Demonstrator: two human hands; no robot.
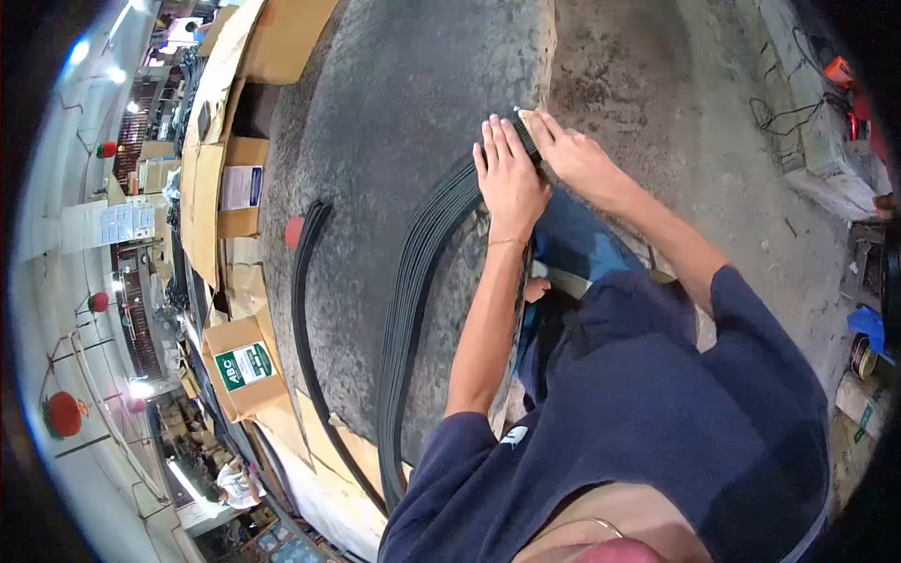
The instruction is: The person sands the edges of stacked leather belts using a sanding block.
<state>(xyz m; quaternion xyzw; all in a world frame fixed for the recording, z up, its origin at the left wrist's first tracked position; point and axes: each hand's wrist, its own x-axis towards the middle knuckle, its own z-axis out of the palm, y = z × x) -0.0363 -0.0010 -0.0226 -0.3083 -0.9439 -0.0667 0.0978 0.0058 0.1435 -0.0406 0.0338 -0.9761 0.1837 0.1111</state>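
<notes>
A thick bundle of long, thin black strips [413, 272] curves across a dark, worn tabletop [394, 113]. They look like rubber or plastic strips. My left hand [511, 183] lies on the bundle near its far end, fingers stretched out and flat on top. Beside it, my right hand [574, 158] is at the very end of the strips. Its fingers close on a small tan piece [530, 127] pressed against the strip ends; what this piece is I cannot make out. Its thumb is partly hidden.
A thinner black strip bundle [305, 310] lies to the left, near a red round spot [295, 232]. Open cardboard boxes [242, 361] line the table's left edge. Concrete floor [648, 84] is on the right, with a cluttered ledge [826, 150]. Another person [239, 486] is at far lower left.
</notes>
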